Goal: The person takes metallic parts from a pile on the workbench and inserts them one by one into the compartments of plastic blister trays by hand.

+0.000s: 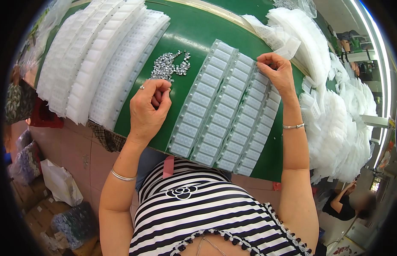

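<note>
Several clear plastic tray strips (218, 96) lie side by side on the green tabletop, each with a row of whitish rectangular cells. My right hand (277, 74) is at the far end of the right-hand strips, thumb and forefinger pinched close to a cell. Whatever sits between those fingertips is too small to make out. Just left of the strips, my left hand (148, 109) hovers with its fingers curled and the thumb against them; any content is hidden. Beyond its fingertips lies a loose pile of small shiny silvery pieces (164, 66).
Long stacks of similar white strips (108, 55) fill the table's left side. More white strips (335, 123) are heaped at the right, with others (298, 34) at the back right. Bags and cartons (74, 222) stand on the floor. Another person (341, 202) is at the lower right.
</note>
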`<state>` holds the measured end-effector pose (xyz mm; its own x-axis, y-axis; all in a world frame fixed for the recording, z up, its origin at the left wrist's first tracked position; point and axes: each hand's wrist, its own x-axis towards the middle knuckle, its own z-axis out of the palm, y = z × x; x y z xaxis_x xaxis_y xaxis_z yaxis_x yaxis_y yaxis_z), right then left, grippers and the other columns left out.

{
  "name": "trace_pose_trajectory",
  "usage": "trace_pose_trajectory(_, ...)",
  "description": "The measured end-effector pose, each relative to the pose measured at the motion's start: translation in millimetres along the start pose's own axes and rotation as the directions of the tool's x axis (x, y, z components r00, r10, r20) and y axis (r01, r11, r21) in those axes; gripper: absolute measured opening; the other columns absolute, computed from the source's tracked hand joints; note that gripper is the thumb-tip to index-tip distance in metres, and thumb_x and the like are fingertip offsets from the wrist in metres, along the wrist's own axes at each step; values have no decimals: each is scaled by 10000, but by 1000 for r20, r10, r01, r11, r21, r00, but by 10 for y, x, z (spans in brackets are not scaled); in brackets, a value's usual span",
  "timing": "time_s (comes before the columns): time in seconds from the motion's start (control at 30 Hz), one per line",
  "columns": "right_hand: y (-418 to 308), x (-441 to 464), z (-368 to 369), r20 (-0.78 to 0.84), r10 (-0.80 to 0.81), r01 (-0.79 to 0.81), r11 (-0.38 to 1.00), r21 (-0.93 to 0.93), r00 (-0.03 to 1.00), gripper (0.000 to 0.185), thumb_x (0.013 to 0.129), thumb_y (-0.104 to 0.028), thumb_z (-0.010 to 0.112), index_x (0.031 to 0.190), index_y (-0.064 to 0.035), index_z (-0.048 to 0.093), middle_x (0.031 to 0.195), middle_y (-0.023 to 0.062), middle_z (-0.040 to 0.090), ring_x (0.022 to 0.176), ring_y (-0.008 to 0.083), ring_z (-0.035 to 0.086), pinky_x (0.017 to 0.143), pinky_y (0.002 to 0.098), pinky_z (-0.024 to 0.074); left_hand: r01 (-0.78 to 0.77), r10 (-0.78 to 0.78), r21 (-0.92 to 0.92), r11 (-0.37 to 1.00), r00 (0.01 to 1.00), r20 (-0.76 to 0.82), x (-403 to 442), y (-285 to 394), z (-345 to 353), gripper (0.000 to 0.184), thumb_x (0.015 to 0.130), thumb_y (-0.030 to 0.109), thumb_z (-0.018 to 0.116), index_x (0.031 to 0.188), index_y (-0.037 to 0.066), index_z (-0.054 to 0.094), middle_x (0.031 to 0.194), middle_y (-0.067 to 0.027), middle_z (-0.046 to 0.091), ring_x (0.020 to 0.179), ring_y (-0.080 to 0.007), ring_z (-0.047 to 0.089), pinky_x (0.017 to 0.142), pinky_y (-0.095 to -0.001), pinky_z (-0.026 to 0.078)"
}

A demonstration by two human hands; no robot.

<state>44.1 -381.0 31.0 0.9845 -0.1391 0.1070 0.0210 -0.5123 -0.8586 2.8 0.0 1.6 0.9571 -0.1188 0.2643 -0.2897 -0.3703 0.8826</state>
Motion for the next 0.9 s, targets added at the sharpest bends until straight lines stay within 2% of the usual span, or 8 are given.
trace_pose_trajectory(0.13,8,-48,21,-49,-45,47,998,42,998,126,895,-11,763,1009,-17,817,831,-17,732,735,88,559,726,214,481,7,-7,16,1000,1000,17,0,6,-11,214,896,-90,719,1064,41,728,907,18,683,645,-83,481,598,-235,441)
trace_pose_trajectory(0.27,-72,-227,19,-184,-161,177,981,77,970,121,921,-3,745,1025,-9,806,868,-18,735,767,94,561,758,218,484,87,-94,-214,973,995,-24,5,71,-8,201,922,-61,740,1091,47,724,933,13,716,680,-72,524,646,-219,470)
trace_pose_trajectory(0.33,-233,-404,-2,-143,-132,140,989,45,981,115,919,20,739,1019,-3,790,908,-5,739,800,104,568,784,227,492,120,-118,-197,973,993,20,27,152,-17,201,970,-47,731,1149,38,697,1011,-17,763,802,-67,632,773,-197,523)
trace_pose_trajectory(0.37,-304,-488,19,-139,-132,143,987,74,981,115,919,20,739,1019,-3,790,908,-5,739,800,104,568,784,227,492,121,-120,-169,978,993,14,56,249,14,201,970,-47,731,1149,38,697,1011,-17,763,802,-67,632,773,-197,523)
trace_pose_trajectory(0.43,-432,-649,45,-55,-261,261,965,-5,964,131,897,73,734,998,3,777,945,5,731,819,112,577,785,236,500,95,-65,-288,953,991,114,140,516,161,211,959,-58,734,1141,32,679,1016,-36,767,860,-86,684,809,-214,551)
trace_pose_trajectory(0.53,-617,-860,136,-21,-312,312,949,32,950,194,856,120,747,1000,-8,775,985,15,719,827,136,596,782,248,504,199,-94,-357,913,952,291,237,721,359,258,954,-65,735,1174,40,651,1020,-60,767,890,-102,697,832,-231,563)
trace_pose_trajectory(0.6,-654,-962,157,28,-379,380,925,2,925,251,827,123,768,1016,-41,788,1003,20,705,837,152,598,764,264,500,387,-149,-468,795,871,468,282,802,519,319,961,-60,736,1237,50,618,1015,-84,763,896,-120,697,844,-245,570)
trace_pose_trajectory(0.9,-476,-1052,76,-33,-418,419,908,23,908,261,796,107,782,990,-69,788,966,20,689,852,157,575,722,281,482,477,-83,-519,709,788,610,391,959,960,324,955,-64,722,1237,41,605,975,-82,751,856,-101,680,755,-204,540)
